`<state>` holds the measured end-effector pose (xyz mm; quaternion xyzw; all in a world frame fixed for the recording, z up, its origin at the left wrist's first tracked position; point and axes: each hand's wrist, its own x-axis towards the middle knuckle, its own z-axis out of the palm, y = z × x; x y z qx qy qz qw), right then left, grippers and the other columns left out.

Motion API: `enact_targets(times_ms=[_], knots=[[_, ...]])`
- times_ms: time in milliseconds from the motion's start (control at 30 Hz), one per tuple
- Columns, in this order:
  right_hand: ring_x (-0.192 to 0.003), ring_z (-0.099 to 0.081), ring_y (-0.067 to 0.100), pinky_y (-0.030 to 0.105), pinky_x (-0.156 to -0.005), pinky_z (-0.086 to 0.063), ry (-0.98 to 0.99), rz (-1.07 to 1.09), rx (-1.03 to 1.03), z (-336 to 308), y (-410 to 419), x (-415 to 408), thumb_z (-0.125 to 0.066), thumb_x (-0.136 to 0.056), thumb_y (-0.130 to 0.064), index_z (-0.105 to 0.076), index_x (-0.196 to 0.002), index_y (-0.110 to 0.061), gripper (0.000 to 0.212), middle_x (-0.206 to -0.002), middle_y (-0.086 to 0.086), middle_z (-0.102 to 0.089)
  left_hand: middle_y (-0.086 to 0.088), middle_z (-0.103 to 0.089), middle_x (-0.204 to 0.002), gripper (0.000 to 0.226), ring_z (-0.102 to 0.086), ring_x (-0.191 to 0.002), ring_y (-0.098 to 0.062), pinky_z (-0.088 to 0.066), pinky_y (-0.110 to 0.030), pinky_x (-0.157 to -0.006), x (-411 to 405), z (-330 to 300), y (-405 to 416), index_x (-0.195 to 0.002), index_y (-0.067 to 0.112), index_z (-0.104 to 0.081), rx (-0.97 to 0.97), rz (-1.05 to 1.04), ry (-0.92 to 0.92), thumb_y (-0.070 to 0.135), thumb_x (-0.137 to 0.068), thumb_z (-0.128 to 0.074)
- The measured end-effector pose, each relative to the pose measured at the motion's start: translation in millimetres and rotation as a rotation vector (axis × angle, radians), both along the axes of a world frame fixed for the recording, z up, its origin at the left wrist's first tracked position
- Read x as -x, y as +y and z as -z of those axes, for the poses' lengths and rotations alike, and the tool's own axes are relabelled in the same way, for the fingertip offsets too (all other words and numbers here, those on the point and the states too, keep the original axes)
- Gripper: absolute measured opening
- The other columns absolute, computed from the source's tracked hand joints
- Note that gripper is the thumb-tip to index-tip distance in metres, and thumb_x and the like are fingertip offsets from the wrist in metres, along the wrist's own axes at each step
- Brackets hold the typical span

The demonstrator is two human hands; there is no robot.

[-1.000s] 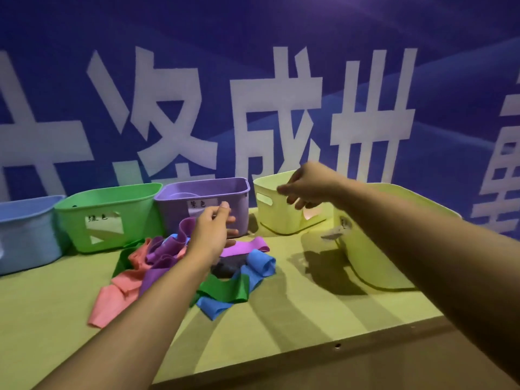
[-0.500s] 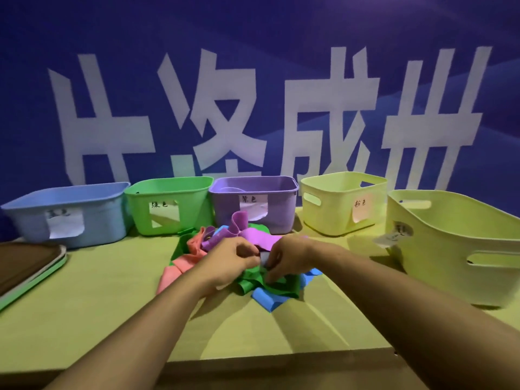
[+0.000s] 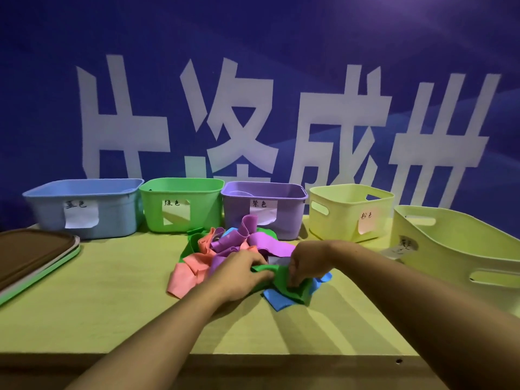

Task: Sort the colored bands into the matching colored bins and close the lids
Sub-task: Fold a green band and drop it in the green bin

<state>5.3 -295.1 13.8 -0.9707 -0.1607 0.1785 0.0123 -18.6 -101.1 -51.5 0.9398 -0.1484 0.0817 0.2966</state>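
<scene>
While both hands work the pile in front of the purple bin [image 3: 263, 209] | left hand [image 3: 243, 273] and right hand [image 3: 308, 261] each pinch the green band [image 3: 284, 280] | green bin [image 3: 181, 204] left of the purple bin, lidless.

- Wall [image 3: 281, 38]: deep blue backdrop fills the upper half of the view, printed with large white characters [image 3: 233, 119].
- A paler blue band sweeps across the backdrop at right.
- Table [image 3: 98, 313]: yellow-green top, set against the backdrop.
- Front edge [image 3: 253, 367]: brown, with one small hole near the right end.
- Light: dim and bluish; soft shadows fall toward the front edge.
</scene>
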Motion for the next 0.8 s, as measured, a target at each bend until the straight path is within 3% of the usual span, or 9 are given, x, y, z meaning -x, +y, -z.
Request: enact_targets(times_ms=[133,267,367,400,467,567,667,733,800], knots=[[-0.068,-0.054,0.01,0.023,-0.06,-0.049,0.028,0.085,-0.244,-5.5,-7.8,7.4,-0.081,-0.087,-0.026,-0.062,-0.109,-0.018,0.03,-0.092,-0.001,-0.06,0.007,-0.067,-0.077,0.038,-0.061,-0.075,-0.015,-0.049,-0.036,-0.076,-5.4,-4.8,3.7,-0.086,0.017,-0.072,0.17,0.019,0.021,0.052,-0.096,-0.064],[-0.063,-0.045,0.01,0.022,-0.053,-0.036,0.213,0.119,-0.805,-25.4,-16.8,8.3,-0.067,-0.097,-0.013,-0.062,-0.097,-0.017,0.006,-0.078,0.003,-0.052,0.001,-0.046,-0.06,0.065,-0.042,-0.059,-0.017,-0.035,-0.035,-0.064,-9.7,-7.6,7.9,-0.073,0.004,-0.056,0.447,0.006,0.09,0.066,-0.095,-0.055],[-0.069,-0.045,0.014,0.026,-0.059,-0.033,0.239,0.073,-1.244,-48.6,-11.9,9.5,-0.06,-0.1,-0.018,-0.074,-0.099,-0.013,0.014,-0.084,0.012,-0.053,-0.008,-0.076,-0.08,0.058,-0.072,-0.075,-0.031,-0.058,-0.041,-0.077,-8.6,-15.2,8.1,-0.084,0.01,-0.072,0.773,-0.022,0.224,0.062,-0.096,-0.052],[-0.075,-0.051,0.015,0.026,-0.063,-0.036,0.214,0.074,-1.344,-56.7,-7.5,11.7,-0.059,-0.098,-0.018,-0.076,-0.101,-0.014,0.017,-0.09,0.013,-0.06,-0.017,-0.078,-0.092,0.052,-0.075,-0.087,-0.037,-0.06,-0.048,-0.083,-7.1,-19.4,6.7,-0.089,0.008,-0.072,0.895,-0.028,0.253,0.054,-0.101,-0.051],[-0.093,-0.064,0.017,0.024,-0.07,-0.046,0.16,0.084,-1.495,-71.0,1.0,15.7,-0.058,-0.094,-0.009,-0.076,-0.113,-0.013,0.027,-0.111,0.012,-0.072,-0.021,-0.077,-0.097,0.044,-0.076,-0.085,-0.036,-0.064,-0.042,-0.078,-1.7,-30.8,3.8,-0.091,0.006,-0.066,1.081,-0.04,0.277,0.044,-0.105,-0.049],[-0.102,-0.068,0.02,0.023,-0.076,-0.055,0.058,0.06,-1.519,-84.5,10.5,16.5,-0.056,-0.095,0.01,-0.069,-0.127,-0.008,0.039,-0.121,0.013,-0.072,-0.018,-0.078,-0.097,0.042,-0.075,-0.074,-0.026,-0.061,-0.033,-0.068,6.3,-43.0,1.2,-0.101,0.008,-0.067,1.136,0.025,0.31,0.049,-0.1,-0.055],[-0.103,-0.07,0.022,0.033,-0.089,-0.057,-0.112,0.06,-1.474,-93.9,19.9,14.2,-0.072,-0.091,-0.003,-0.073,-0.119,-0.012,0.03,-0.114,0.011,-0.075,-0.012,-0.075,-0.114,0.05,-0.073,-0.091,-0.02,-0.06,-0.038,-0.084,8.7,-50.6,0.3,-0.115,0.016,-0.066,1.086,0.087,0.238,0.051,-0.079,-0.07],[-0.092,-0.072,0.015,0.026,-0.078,-0.06,-0.21,0.055,-1.466,-101.3,24.6,15.4,-0.073,-0.092,-0.015,-0.074,-0.117,-0.012,0.025,-0.104,0.005,-0.077,-0.007,-0.07,-0.123,0.059,-0.069,-0.106,-0.017,-0.056,-0.04,-0.097,7.6,-58.3,-2.7,-0.123,0.023,-0.061,1.027,0.078,0.132,0.047,-0.072,-0.076],[-0.076,-0.065,0.006,0.019,-0.063,-0.052,-0.311,0.049,-1.418,-109.4,28.4,19.0,-0.074,-0.093,-0.023,-0.076,-0.114,-0.016,0.022,-0.092,-0.003,-0.077,-0.005,-0.066,-0.126,0.068,-0.065,-0.118,-0.018,-0.055,-0.025,-0.091,7.8,-72.0,-5.8,-0.133,0.022,-0.053,0.998,0.08,0.041,0.041,-0.072,-0.078]])
